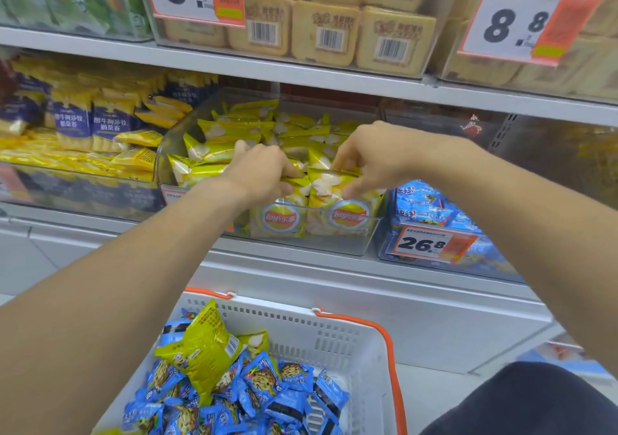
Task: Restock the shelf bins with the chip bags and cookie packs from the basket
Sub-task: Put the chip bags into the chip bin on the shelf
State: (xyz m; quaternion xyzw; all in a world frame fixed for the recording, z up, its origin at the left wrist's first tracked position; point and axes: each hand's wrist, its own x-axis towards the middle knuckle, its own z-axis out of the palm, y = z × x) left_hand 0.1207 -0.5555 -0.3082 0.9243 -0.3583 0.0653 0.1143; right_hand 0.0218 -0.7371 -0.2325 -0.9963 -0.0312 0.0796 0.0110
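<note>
A clear shelf bin (337, 245) on the middle shelf holds several yellow Lay's chip bags. My left hand (259, 172) grips the top of the front left chip bag (279, 220). My right hand (378, 155) pinches the top edge of the front right chip bag (341, 214). Both bags stand upright behind the bin's front wall. Below, a white basket (301, 327) with orange handles holds a yellow chip bag (204, 347) lying on several blue cookie packs (264, 381).
To the right of the chip bin, another bin with blue cookie packs (431, 207) carries a 26.8 price tag. Purple and yellow snack packs (77, 123) fill the bin on the left. The shelf above (301, 73) holds beige packs close over my hands.
</note>
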